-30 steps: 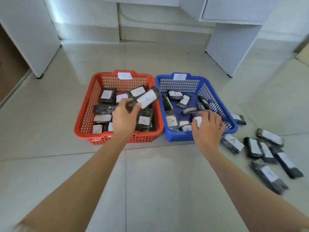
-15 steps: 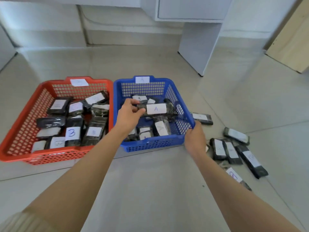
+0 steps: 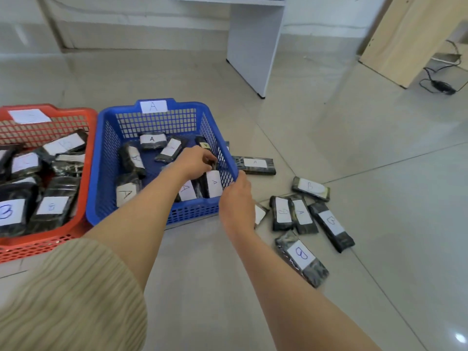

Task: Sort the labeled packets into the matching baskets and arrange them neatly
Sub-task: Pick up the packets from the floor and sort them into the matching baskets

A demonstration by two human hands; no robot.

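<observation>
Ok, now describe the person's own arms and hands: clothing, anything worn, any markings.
The left arm wears a beige ribbed knit sleeve ending near the elbow; its forearm is bare. The right arm is bare as far as the frame shows. The left hand and right hand are ungloved, with no watch or bracelet at either wrist.

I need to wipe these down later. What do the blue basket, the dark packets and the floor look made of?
Blue basket: likely moulded plastic, given its uniform colour and lattice walls. Dark packets: apparently crinkled, glossy plastic film that catches the light, with white paper-like labels. Floor: glazed tile, probably ceramic, as it is reflective and has grout lines.
</observation>
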